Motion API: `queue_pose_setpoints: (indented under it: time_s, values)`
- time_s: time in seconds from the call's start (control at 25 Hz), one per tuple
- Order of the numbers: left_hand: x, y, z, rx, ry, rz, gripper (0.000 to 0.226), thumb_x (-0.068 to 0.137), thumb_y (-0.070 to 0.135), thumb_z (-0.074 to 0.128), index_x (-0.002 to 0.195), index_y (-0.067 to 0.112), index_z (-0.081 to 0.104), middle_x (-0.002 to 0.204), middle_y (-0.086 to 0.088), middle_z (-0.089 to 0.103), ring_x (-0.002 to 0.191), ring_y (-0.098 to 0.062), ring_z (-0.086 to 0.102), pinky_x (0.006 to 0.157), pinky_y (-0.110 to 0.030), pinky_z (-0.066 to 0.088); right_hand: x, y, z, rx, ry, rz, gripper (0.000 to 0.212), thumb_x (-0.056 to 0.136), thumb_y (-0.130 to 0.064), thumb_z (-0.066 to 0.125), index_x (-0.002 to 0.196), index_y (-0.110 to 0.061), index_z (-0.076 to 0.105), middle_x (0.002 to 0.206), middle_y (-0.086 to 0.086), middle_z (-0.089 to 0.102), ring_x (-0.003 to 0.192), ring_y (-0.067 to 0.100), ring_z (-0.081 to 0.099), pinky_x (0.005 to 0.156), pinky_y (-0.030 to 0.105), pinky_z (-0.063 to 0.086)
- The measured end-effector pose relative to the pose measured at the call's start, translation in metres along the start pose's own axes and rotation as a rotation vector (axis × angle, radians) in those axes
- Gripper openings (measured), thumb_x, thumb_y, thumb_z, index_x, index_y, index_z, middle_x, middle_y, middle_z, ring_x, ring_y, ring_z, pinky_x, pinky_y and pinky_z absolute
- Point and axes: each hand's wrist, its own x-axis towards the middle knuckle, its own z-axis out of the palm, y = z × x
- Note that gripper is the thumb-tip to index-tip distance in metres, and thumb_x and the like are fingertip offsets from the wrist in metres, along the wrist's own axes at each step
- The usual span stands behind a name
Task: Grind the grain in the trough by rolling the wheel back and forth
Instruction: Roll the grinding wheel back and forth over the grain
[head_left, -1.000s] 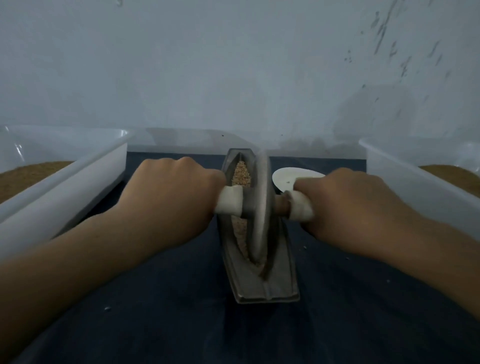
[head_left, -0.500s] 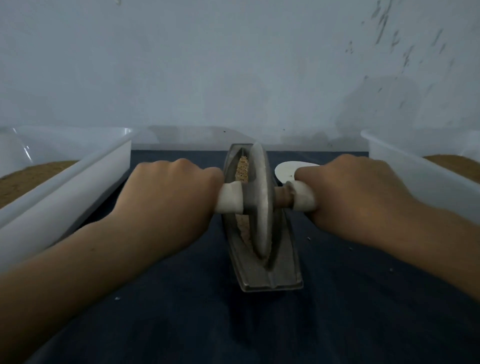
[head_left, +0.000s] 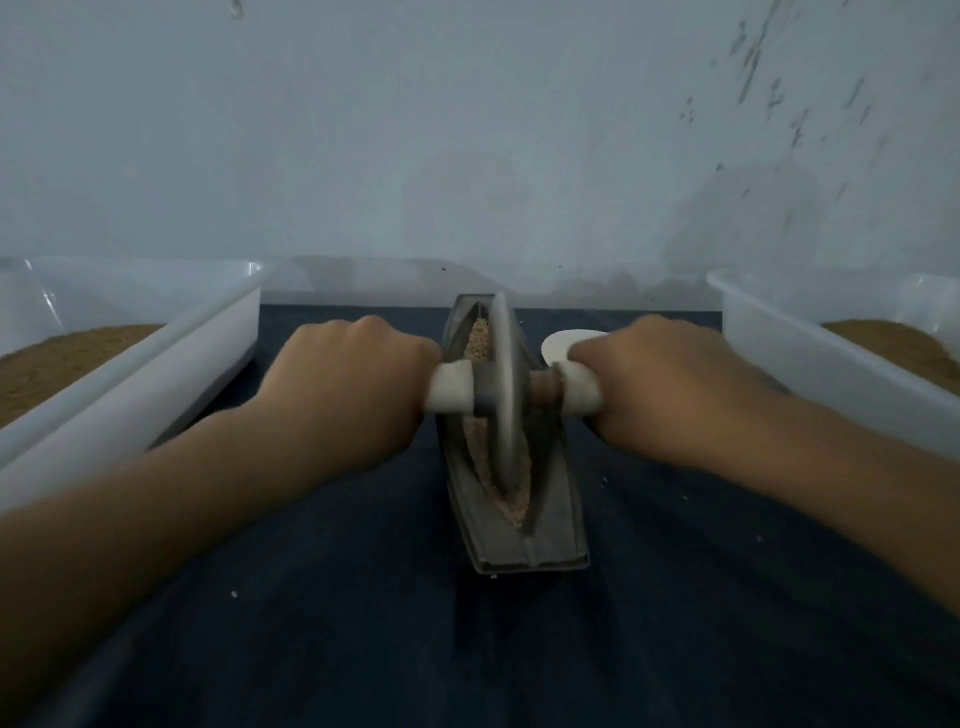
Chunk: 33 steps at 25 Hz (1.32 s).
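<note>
The left hand (head_left: 353, 395) and right hand (head_left: 660, 395) curl their fingers (head_left: 422, 359) tightly round the two ends of the handle (head_left: 449, 392). Between the fingers the wheel (head_left: 504, 384) stands upright in the trough (head_left: 550, 535), with grain (head_left: 478, 338) just beyond and below them.

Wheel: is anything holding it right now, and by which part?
Yes. The wheel is held by its axle: the left hand grips the white left handle, the right hand the white right handle.
</note>
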Motion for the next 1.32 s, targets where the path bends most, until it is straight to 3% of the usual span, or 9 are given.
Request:
queue_pose_setpoints:
  time_s: [0.12,0.28,0.48,0.6,0.68,0.84,0.96,1.24,1.32]
  values:
    - [-0.001,-0.003,-0.012,0.068,0.082,0.018,0.036,0.056,0.032,0.073,0.064,0.031,0.039,0.055,0.011,0.012,0.044,-0.008,0.002,0.047,-0.015,0.007,-0.009,0.005,-0.003,-0.035,0.087,0.011,0.032,0.055,-0.039,0.062,0.067,-0.036,0.033,0.046,-0.016,0.022,0.038,-0.001,0.018,0.043,0.013,0.007]
    - [0.042,0.007,0.022,0.052,-0.147,-0.244,0.003,0.090,0.026,0.059,0.092,0.026,0.061,0.075,0.000,0.052,0.067,-0.026,0.057,0.055,-0.033,0.038,0.050,-0.006,0.028,0.034,-0.054,0.185,0.007,0.089,-0.028,0.064,0.088,-0.032,0.058,0.081,-0.005,0.061,0.073,0.023,0.060,0.056,0.027,0.033]
    - [0.048,0.007,0.010,0.059,-0.183,-0.192,0.009,0.089,0.021,0.059,0.096,0.025,0.063,0.081,-0.002,0.057,0.076,-0.029,0.063,0.057,-0.035,0.040,0.043,-0.003,0.020,0.132,-0.201,0.181,0.006,0.088,-0.027,0.065,0.092,-0.029,0.060,0.090,-0.002,0.066,0.082,0.025,0.064,0.062,0.031,0.044]
    - [0.000,0.007,-0.010,0.068,0.064,0.007,0.032,0.060,0.025,0.069,0.068,0.031,0.038,0.056,0.009,0.017,0.037,-0.016,0.024,0.044,-0.019,0.013,-0.015,-0.004,-0.004,0.015,0.095,0.073,0.028,0.055,-0.033,0.068,0.066,-0.030,0.042,0.050,-0.015,0.030,0.040,0.000,0.025,0.041,0.016,0.013]
    - [-0.003,0.001,-0.013,0.072,0.144,0.024,0.044,0.049,0.029,0.070,0.066,0.032,0.030,0.058,0.011,0.005,0.045,-0.008,-0.003,0.051,-0.014,0.003,-0.016,-0.001,-0.009,-0.015,0.120,0.044,0.034,0.047,-0.036,0.066,0.061,-0.032,0.036,0.047,-0.016,0.019,0.039,-0.003,0.013,0.042,0.014,0.004]
    - [0.045,-0.003,0.024,0.014,-0.203,-0.212,0.008,0.083,0.030,0.063,0.091,0.028,0.063,0.073,0.002,0.052,0.059,-0.022,0.052,0.053,-0.032,0.039,0.050,-0.009,0.020,0.000,-0.072,0.175,0.010,0.085,-0.023,0.066,0.090,-0.032,0.064,0.082,-0.003,0.064,0.071,0.024,0.061,0.055,0.028,0.038]
    - [0.080,-0.009,0.029,-0.108,-0.357,-0.306,0.020,0.089,0.025,0.059,0.108,0.024,0.066,0.099,-0.006,0.063,0.086,-0.028,0.062,0.071,-0.038,0.048,0.092,-0.008,0.024,0.025,-0.158,0.264,0.020,0.091,-0.014,0.063,0.109,-0.021,0.069,0.109,0.009,0.067,0.098,0.031,0.065,0.070,0.034,0.042]
    - [-0.002,-0.007,0.004,0.057,0.170,0.015,0.011,0.063,0.044,0.046,0.064,0.039,0.036,0.054,0.014,0.010,0.044,-0.007,0.004,0.048,-0.015,0.004,-0.001,-0.003,-0.001,-0.060,0.083,0.060,0.033,0.051,-0.038,0.061,0.058,-0.034,0.028,0.046,-0.015,0.027,0.039,0.002,0.020,0.043,0.016,0.008]
    - [0.005,-0.002,0.014,0.060,0.034,-0.032,0.008,0.068,0.042,0.054,0.067,0.036,0.048,0.055,0.014,0.019,0.043,-0.009,0.014,0.045,-0.018,0.012,0.010,-0.007,0.008,-0.074,-0.005,0.064,0.028,0.063,-0.036,0.064,0.063,-0.036,0.035,0.052,-0.013,0.040,0.043,0.008,0.036,0.043,0.019,0.018]
